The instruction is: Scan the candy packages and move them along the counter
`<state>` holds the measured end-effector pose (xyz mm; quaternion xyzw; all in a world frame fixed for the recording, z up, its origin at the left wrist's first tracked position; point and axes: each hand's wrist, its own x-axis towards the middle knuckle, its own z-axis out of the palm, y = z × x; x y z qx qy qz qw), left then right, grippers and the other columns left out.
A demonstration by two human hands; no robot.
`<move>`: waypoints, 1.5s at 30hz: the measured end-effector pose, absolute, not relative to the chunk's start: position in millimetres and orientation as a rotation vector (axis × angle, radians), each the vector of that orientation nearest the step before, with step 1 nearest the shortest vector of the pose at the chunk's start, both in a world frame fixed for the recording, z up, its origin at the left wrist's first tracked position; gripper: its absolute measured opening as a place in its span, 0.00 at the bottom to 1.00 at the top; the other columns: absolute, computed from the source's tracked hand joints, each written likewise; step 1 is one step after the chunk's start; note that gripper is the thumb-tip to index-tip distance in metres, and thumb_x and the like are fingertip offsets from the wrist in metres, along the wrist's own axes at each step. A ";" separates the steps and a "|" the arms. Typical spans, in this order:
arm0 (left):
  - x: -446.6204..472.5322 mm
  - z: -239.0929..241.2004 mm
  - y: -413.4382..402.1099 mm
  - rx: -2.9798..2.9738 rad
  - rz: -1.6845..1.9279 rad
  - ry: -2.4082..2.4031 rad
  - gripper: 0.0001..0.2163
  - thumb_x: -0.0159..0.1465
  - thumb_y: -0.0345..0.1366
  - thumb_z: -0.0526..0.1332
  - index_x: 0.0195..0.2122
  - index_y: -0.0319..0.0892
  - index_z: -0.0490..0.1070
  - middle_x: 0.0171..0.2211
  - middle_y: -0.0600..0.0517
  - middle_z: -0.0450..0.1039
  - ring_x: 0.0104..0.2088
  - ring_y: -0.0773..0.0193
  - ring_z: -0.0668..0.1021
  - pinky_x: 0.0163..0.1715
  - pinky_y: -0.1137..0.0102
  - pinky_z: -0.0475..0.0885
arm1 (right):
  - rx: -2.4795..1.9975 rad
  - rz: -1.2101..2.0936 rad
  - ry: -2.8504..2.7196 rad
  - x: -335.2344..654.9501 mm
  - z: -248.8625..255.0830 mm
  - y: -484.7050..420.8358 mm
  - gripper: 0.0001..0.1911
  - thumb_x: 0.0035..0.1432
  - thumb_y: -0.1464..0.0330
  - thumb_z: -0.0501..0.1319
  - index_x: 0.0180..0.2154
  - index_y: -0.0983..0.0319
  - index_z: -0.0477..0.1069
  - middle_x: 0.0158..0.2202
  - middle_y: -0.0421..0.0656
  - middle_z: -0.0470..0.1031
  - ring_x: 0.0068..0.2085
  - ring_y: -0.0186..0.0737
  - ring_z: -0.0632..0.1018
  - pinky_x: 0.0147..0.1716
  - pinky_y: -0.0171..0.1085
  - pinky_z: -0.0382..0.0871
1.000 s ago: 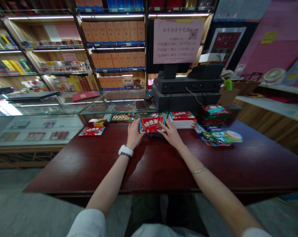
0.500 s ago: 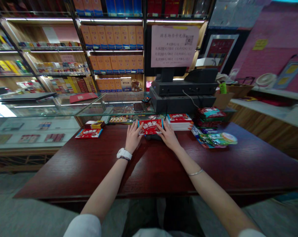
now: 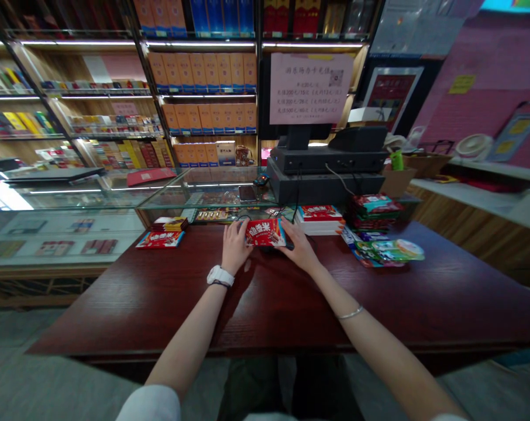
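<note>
A red chocolate box [image 3: 265,233] with white lettering and blue ends is held between my two hands above the dark wooden table [image 3: 265,310]. My left hand [image 3: 236,245] grips its left end, and my right hand [image 3: 300,247] grips its right end. Behind and below the box lies a black object [image 3: 286,244], mostly hidden by it. A stack of similar boxes [image 3: 320,221], red on top with white sides, stands just beyond my right hand. Farther left on the table is another red packet [image 3: 160,240] with smaller yellow packs [image 3: 175,224] behind it.
Red and green snack packs [image 3: 374,211] are piled at the right, with flat colourful packets [image 3: 388,251] in front. A glass display case [image 3: 221,187] borders the table's far side. A black cash register terminal [image 3: 326,169] bears a paper sign [image 3: 311,88]. A phone [image 3: 247,193] lies on the glass.
The box has tipped a little, and my fingers have shifted from its front face to its ends. The whole view has moved slightly downward in the picture.
</note>
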<state>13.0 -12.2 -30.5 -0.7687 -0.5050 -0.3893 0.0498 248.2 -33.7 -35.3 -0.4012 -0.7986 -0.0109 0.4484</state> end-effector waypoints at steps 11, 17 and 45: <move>12.7 -34.1 -9.5 -2.557 -1.150 -1.480 0.35 0.55 0.28 0.63 0.65 0.47 0.59 0.64 0.43 0.66 0.68 0.47 0.62 0.68 0.43 0.48 | -0.881 0.404 -1.928 232.4 -29.1 -47.3 0.54 0.44 0.58 0.76 0.68 0.56 0.55 0.66 0.51 0.64 0.65 0.52 0.68 0.65 0.50 0.61; 16.4 -33.7 -11.9 -2.643 -1.146 -1.396 0.35 0.56 0.29 0.63 0.66 0.47 0.59 0.64 0.44 0.65 0.68 0.49 0.62 0.68 0.45 0.49 | -0.789 0.454 -1.933 228.4 -30.2 -49.9 0.51 0.44 0.59 0.76 0.66 0.56 0.59 0.66 0.50 0.65 0.65 0.51 0.68 0.66 0.51 0.60; 29.0 -22.7 -26.7 -2.670 -1.053 -1.206 0.44 0.56 0.32 0.67 0.71 0.50 0.45 0.72 0.45 0.49 0.71 0.49 0.55 0.70 0.48 0.50 | -1.224 -0.375 -2.051 246.2 -33.5 -36.9 0.43 0.51 0.68 0.64 0.68 0.54 0.56 0.60 0.51 0.60 0.67 0.60 0.59 0.67 0.63 0.47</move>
